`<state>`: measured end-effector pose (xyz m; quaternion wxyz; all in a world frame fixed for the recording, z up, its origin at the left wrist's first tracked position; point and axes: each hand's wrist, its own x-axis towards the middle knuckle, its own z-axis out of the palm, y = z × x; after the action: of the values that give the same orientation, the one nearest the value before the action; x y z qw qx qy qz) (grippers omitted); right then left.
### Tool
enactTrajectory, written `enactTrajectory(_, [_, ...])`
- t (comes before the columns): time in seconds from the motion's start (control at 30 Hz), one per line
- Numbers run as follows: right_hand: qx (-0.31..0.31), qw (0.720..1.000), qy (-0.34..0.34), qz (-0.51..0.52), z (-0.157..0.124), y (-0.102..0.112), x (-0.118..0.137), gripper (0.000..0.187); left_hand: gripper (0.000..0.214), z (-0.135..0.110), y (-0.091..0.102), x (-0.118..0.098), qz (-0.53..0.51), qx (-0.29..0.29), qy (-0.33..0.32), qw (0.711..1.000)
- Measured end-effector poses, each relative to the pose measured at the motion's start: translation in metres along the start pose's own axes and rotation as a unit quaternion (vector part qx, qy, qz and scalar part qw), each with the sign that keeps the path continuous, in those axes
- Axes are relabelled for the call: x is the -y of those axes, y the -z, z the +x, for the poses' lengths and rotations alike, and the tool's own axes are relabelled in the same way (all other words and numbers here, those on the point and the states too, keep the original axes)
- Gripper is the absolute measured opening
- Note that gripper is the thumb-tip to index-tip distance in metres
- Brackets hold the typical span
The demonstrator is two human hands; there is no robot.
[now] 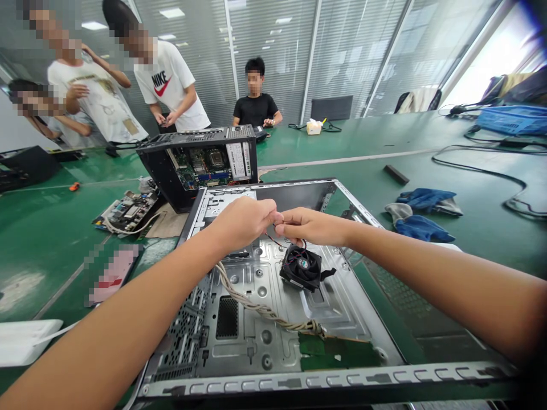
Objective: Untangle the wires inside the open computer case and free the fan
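Both hands meet above an open metal computer case lying flat on the table. My left hand is closed in a pinch on a thin dark cable. Fingertip to fingertip with it, my right hand pinches the same cable, which loops down to a black CPU cooling fan. The fan rests on the case floor just below my right hand. Whatever sits between the fingertips is hidden. A twisted beige cable bundle runs across the case floor to the left of the fan.
A second computer case stands upright behind, its motherboard showing. Circuit boards lie to its left. Blue-grey gloves, a dark block and a blue basket are on the right. Several people are across the green table.
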<state>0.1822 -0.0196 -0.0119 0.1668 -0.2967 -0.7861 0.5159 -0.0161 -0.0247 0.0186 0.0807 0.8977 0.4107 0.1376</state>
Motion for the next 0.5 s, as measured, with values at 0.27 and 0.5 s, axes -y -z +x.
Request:
enactTrajectory(0.27, [-0.023, 0.998, 0.052, -0.003, 0.0027, -0.0028, 0.0012, 0.03, 0.033, -0.0007, 0.0026, -0.0068, 0.011, -0.005, 0.018, 1.0])
enactTrajectory(0.5, [-0.091, 0.99, 0.042, -0.099, 0.0036, -0.0071, 0.0031, 0.03, 0.033, 0.0005, 0.0022, -0.0079, 0.008, 0.018, 0.038, 0.999])
